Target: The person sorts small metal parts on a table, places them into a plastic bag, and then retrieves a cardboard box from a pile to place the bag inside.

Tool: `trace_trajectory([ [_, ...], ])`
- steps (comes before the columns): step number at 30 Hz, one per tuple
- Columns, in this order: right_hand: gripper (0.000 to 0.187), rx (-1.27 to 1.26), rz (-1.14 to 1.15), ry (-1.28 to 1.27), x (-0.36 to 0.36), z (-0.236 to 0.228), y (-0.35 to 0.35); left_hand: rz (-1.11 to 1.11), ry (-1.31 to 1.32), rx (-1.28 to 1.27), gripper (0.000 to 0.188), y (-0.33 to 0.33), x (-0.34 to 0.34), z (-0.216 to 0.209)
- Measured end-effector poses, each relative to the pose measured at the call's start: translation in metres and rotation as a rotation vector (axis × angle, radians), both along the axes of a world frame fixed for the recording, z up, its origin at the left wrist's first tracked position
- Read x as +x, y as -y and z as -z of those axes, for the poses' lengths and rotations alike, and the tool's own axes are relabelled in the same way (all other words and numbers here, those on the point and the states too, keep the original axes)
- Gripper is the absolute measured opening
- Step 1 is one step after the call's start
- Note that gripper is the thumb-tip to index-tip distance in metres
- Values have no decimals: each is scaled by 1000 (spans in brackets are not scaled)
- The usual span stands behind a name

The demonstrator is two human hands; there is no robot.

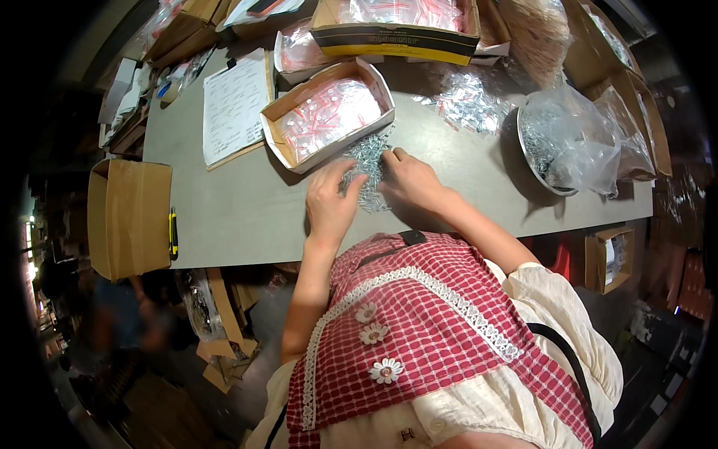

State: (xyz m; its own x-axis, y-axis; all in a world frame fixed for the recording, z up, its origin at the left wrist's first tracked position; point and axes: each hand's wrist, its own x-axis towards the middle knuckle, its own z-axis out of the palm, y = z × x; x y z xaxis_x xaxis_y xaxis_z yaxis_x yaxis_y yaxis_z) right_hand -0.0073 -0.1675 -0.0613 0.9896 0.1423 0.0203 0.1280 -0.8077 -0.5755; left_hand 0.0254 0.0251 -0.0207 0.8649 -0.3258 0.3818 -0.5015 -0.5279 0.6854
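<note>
- Metal pieces [372, 177], small and silvery, lie in a loose heap on the grey table [239, 217], near its front edge and between the two hands.
- Black-and-yellow box [396, 43] at the back of the table, filled with clear bags marked with red stripes.
- Brown carton [129, 217] at the table's left end.
- Round bowl [521, 147] on the right, holding more silvery pieces, with clear plastic lying over part of it.
- White-edged box [336, 147] just behind the heap, tilted to the view and full of small clear bags with red stripes.
- Clipboard [237, 108] with a written sheet, left of that box.
- Left hand [329, 198] at the heap's left side, thumb and fingers apart, not clenched.
- Right hand [415, 179] at the heap's right side, fingers curled inward; whether they pinch any piece I cannot tell.
- Yellow-and-black cutter [173, 232] beside the carton, along the table's left edge.
</note>
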Motion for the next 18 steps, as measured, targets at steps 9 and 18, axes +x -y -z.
trace_trajectory([
  [9, 20, 1043, 191, -575, 14, 3, 32, -65, -182, -45, 24, -6, -9, 0],
  [18, 29, 1335, 275, -659, -1, -14, 47, 17, -167, -47, 26, 6, -10, 6],
])
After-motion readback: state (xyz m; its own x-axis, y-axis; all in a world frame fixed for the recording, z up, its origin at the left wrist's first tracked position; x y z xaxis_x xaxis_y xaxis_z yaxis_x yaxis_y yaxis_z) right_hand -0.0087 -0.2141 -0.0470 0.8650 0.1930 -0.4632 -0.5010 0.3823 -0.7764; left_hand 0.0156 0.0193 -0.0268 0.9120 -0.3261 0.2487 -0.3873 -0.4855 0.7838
